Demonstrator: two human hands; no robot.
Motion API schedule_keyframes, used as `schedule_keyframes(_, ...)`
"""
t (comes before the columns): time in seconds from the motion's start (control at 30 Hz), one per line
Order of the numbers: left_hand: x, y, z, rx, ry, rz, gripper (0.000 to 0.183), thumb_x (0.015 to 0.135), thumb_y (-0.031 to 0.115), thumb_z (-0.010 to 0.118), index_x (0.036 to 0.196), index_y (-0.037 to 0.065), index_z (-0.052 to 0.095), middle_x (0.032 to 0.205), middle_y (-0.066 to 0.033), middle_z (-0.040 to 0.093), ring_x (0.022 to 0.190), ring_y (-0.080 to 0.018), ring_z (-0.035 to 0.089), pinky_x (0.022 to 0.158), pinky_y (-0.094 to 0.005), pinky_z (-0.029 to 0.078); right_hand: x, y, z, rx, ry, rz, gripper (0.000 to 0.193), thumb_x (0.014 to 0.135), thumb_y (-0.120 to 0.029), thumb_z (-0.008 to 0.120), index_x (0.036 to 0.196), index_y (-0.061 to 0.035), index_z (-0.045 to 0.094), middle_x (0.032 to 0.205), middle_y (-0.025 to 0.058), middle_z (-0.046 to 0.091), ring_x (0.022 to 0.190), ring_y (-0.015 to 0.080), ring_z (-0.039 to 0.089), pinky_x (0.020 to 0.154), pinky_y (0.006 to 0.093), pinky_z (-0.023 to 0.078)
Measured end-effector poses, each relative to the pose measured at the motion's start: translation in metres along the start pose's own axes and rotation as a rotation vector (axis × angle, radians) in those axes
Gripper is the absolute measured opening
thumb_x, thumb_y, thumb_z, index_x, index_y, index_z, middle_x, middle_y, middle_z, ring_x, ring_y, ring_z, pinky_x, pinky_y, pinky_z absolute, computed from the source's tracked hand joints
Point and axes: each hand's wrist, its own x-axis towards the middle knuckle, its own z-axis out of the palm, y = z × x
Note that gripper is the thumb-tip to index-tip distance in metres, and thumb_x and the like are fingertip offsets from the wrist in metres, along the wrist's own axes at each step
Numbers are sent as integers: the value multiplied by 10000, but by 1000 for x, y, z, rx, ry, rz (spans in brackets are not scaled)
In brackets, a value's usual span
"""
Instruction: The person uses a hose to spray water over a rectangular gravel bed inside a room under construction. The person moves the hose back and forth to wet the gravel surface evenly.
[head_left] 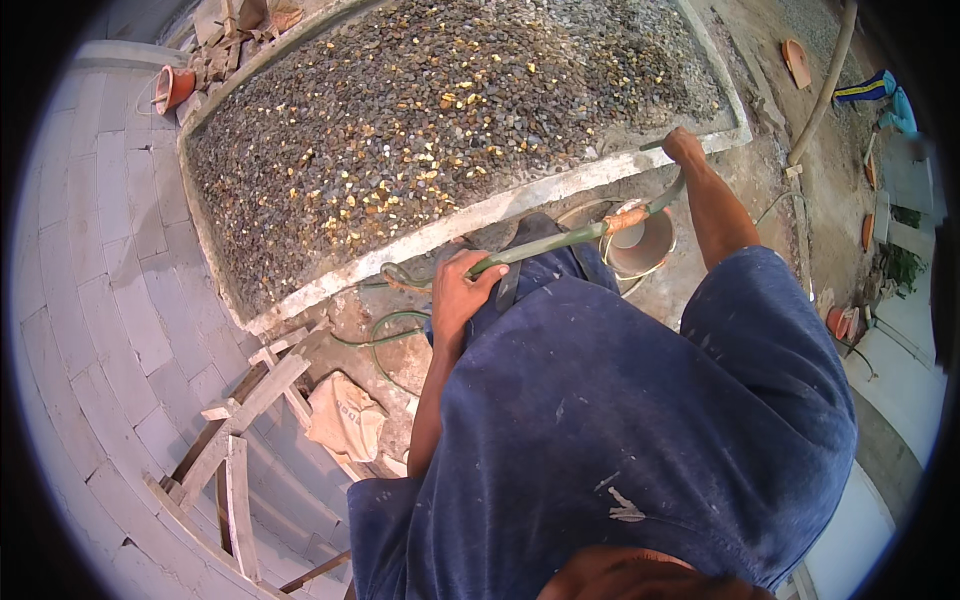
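A green hose (550, 243) runs across the front of my body, with an orange-brown wrapping (627, 219) around its middle. My left hand (462, 290) is closed around the hose near my waist. Farther forward and to the right, my right hand (684, 147) grips the hose close to its end, which points left over the near rim of a low concrete-edged bed. Wet-looking dark gravel (430, 130) with scattered yellowish stones fills that bed. Below the wrapped part stands a bucket (650, 250), partly hidden by the hose.
The bed's pale concrete rim (590, 187) lies just ahead of me. At left are a grey block wall (120, 300), a wooden frame (215, 450) and a beige sack (345, 415). Loops of thinner green hose (376, 345) lie by my left arm. An orange bucket (175, 88) lies tipped at far left.
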Motion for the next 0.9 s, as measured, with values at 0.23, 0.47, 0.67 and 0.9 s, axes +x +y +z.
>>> schedule_keyframes(0.23, -51, -52, -27, 112, 321, -34, 370, 677, 263, 807, 939, 30, 688, 899, -143, 645, 925, -334, 562, 841, -424, 412, 9, -68, 95, -236, -116, -335, 353, 882, -177, 455, 1144, -18, 631, 1248, 167, 587, 1146, 347, 571, 908, 447, 493)
schedule_keyframes(0.47, -98, -69, -65, 105, 418, 2, 302, 736, 178, 764, 951, 3, 643, 862, -130, 623, 874, -327, 561, 848, -408, 403, -52, -149, 137, -314, -166, -639, 333, 866, -170, 460, 1041, 26, 663, 1045, 191, 670, 1003, 363, 640, 827, 442, 523)
schedule_keyframes(0.67, -131, -82, -77, 79, 535, -21, 277, 753, 164, 749, 940, -6, 634, 820, -139, 594, 818, -322, 551, 777, -400, 426, -80, -194, 168, -286, -168, -741, 326, 867, -171, 460, 1044, 10, 666, 1145, 192, 623, 1050, 352, 618, 850, 437, 515)
schedule_keyframes(0.9, -132, -94, -82, 104, 499, 16, 265, 753, 160, 746, 934, 0, 636, 817, -137, 594, 796, -318, 554, 756, -391, 431, -35, -190, 211, -236, -251, -627, 362, 876, -177, 467, 1166, -13, 606, 1302, 135, 537, 1144, 338, 567, 892, 442, 499)
